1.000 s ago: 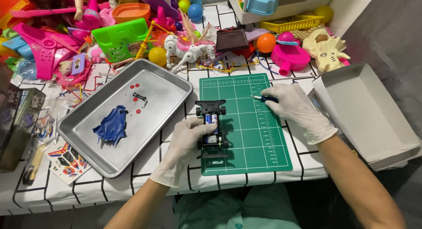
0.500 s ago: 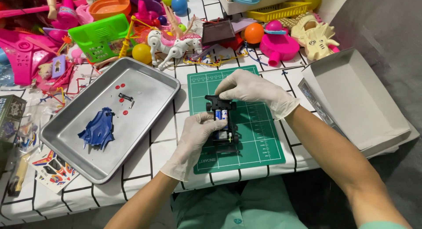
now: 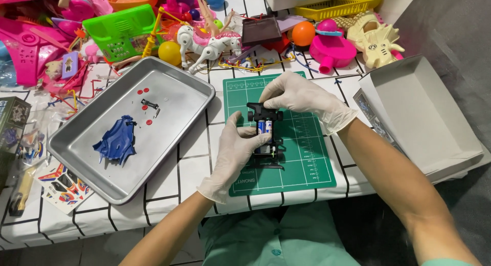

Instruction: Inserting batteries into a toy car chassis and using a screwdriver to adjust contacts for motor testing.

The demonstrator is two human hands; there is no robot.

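A small black toy car chassis (image 3: pixel 267 138) with batteries showing in its middle lies on the green cutting mat (image 3: pixel 307 158). My left hand (image 3: pixel 234 152), in a white glove, grips the chassis from its left side. My right hand (image 3: pixel 302 99), also gloved, rests its fingers on the front end of the chassis by the front wheels. A blue car body shell (image 3: pixel 115 142) lies in the metal tray (image 3: pixel 174 138) to the left, together with small red round parts (image 3: pixel 143 90) and a small black part (image 3: pixel 150 104).
Many colourful plastic toys (image 3: pixel 204 38) crowd the back of the table. An open white cardboard box (image 3: pixel 429 112) stands at the right. Sticker sheets (image 3: pixel 64 184) and packaging lie at the left, near the table's front edge.
My right hand moved from the mat's right side onto the front of the chassis. My left hand kept its hold. The camera view shifted closer.
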